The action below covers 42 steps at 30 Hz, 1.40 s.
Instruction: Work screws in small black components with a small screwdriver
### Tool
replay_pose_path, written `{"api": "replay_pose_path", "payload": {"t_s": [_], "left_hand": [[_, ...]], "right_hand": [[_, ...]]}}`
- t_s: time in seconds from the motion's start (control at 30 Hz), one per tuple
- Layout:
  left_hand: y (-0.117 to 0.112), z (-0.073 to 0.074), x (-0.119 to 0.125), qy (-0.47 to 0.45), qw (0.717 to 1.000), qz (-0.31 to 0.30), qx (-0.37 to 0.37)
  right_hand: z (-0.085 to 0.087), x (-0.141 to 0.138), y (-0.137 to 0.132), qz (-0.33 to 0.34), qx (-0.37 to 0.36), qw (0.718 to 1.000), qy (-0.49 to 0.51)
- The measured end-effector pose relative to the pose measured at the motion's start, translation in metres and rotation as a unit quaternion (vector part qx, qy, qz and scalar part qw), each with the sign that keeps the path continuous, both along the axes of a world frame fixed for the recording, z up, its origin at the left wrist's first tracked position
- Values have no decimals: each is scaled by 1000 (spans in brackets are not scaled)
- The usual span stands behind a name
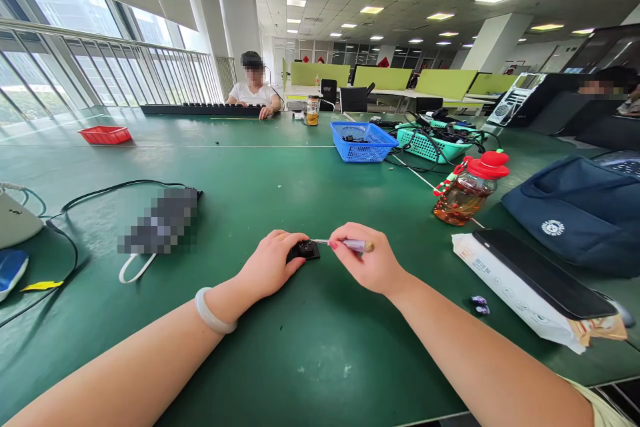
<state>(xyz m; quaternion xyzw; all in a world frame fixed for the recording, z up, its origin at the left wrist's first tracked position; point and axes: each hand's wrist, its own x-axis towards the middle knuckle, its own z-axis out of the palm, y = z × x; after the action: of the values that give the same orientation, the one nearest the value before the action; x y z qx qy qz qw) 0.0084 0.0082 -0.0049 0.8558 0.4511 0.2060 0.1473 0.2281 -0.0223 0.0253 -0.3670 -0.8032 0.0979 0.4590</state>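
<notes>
My left hand (273,261) grips a small flat black part (311,251) by its left side, thumb at the near edge and fingers over the far edge. The part rests on or just above the green table; what exactly it is, I cannot make out. In my right hand (369,260) is a screwdriver (356,245) with a pale purple handle, pinched between thumb and fingers. Its thin metal shaft points left, and the tip meets or nearly meets the part's far right edge.
Left lies a blurred dark device (163,220) with a cable. A red tray (105,135), blue basket (363,141) and green basket (435,141) stand farther off. On the right are a red-capped bottle (467,190), a dark blue bag (575,213) and a phone (545,273) on a tissue pack.
</notes>
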Motion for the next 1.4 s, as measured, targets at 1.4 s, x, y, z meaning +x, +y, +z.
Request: {"api": "replay_pose_path", "payload": {"t_s": [1.4], "left_hand": [[-1, -2, 1, -8, 1000, 10, -19]], "right_hand": [[-9, -7, -2, -37, 39, 998, -13]]}}
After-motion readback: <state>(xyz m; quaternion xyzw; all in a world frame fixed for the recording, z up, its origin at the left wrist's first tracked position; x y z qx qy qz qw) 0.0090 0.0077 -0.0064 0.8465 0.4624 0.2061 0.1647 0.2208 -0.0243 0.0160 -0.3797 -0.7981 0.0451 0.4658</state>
